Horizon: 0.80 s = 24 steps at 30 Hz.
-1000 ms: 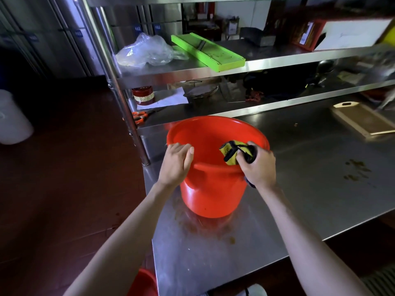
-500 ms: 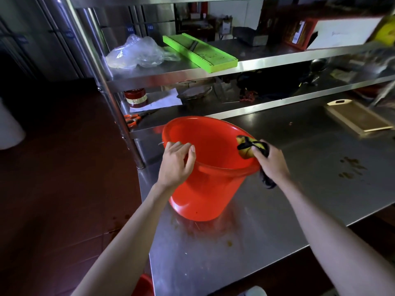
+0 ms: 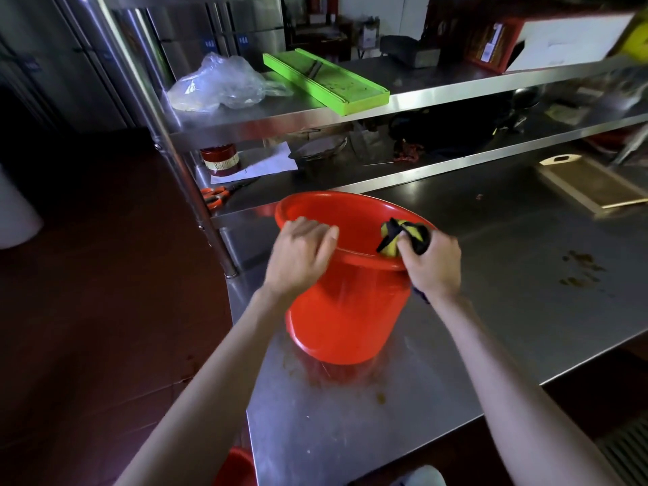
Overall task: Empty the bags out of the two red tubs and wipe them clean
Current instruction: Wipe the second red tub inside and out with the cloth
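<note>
Tub [image 3: 345, 310] between hands — left hand [image 3: 298, 259] grips rim, right hand [image 3: 429, 266] clutches cloth [image 3: 403, 236] there.

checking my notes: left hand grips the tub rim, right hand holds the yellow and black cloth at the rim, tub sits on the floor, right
One thing is off: the red tub stands on the steel table, not on the floor, as the head view shows. The rest holds: the left hand grips its rim, and the right hand holds the yellow and black cloth at the rim.

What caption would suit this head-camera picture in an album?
Left hand grips the red tub's rim on a steel table while the right hand wipes it with a yellow-and-black cloth.
</note>
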### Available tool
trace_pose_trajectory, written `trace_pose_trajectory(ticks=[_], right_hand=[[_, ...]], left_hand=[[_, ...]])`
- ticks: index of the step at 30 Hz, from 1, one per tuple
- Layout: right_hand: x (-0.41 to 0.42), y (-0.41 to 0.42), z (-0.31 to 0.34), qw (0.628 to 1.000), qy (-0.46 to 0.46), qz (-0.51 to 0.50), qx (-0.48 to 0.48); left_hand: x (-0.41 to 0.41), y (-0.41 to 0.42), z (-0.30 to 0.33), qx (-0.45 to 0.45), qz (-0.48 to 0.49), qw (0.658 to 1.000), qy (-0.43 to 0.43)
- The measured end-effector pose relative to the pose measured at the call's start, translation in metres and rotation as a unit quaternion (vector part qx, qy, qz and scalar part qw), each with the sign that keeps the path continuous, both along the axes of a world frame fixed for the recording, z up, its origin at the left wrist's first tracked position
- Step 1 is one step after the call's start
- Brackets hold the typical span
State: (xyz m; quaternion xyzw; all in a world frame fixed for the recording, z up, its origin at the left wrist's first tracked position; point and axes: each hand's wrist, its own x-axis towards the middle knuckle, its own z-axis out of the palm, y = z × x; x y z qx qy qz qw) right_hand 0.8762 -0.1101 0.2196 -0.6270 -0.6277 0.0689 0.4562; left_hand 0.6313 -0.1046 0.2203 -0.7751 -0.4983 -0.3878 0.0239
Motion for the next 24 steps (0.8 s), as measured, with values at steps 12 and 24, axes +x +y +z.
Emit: trace_pose_trajectory(ticks=[12,24], right_hand=[[-0.049,-0.007,0.031,0.992,-0.126,-0.012,0.016],[0.000,0.026,0.021,0.999,0.001,-0.035,0.032]], left_hand=[[0.019,0.011,-0.011,-0.067,0.112,0.982,-0.137],[0.032,0.007,0.000,-0.111,0.121,0.948,-0.274]])
